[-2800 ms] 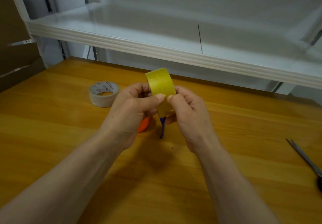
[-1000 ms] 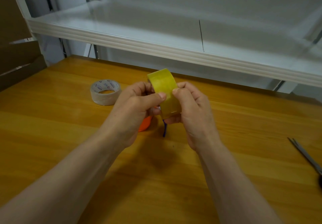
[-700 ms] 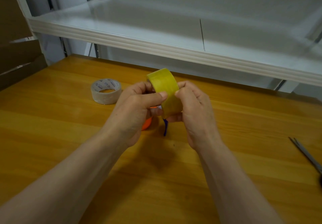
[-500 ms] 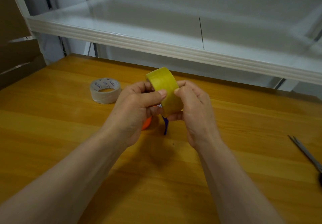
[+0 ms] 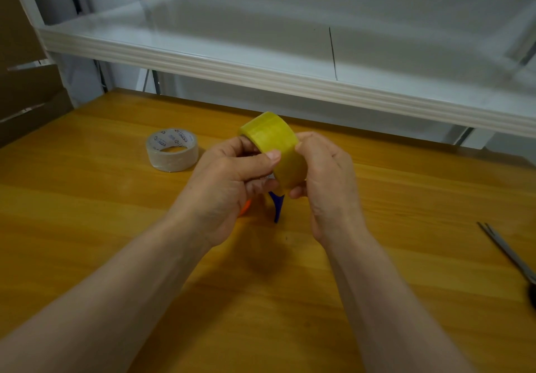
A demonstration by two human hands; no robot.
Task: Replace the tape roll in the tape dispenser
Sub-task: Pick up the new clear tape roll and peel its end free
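Both hands hold a yellow tape roll (image 5: 272, 140) upright above the wooden table (image 5: 116, 227). My left hand (image 5: 226, 187) grips its left side, thumb pressed on the outer band. My right hand (image 5: 327, 181) holds the right side with its fingers curled under the roll. The roll appears to sit in a tape dispenser, mostly hidden by the hands: only a blue part (image 5: 277, 205) and an orange part (image 5: 245, 207) poke out below. A second roll, clear tape (image 5: 171, 149) with a printed core, lies flat on the table to the left, apart from my hands.
Scissors (image 5: 507, 252) lie near the table's right edge. A white shelf (image 5: 261, 73) overhangs the back of the table. Cardboard (image 5: 26, 82) stands at the far left.
My right fingers have shifted slightly down and around the yellow roll's lower right side. The left thumb stays on the band. The clear roll and scissors have not moved.
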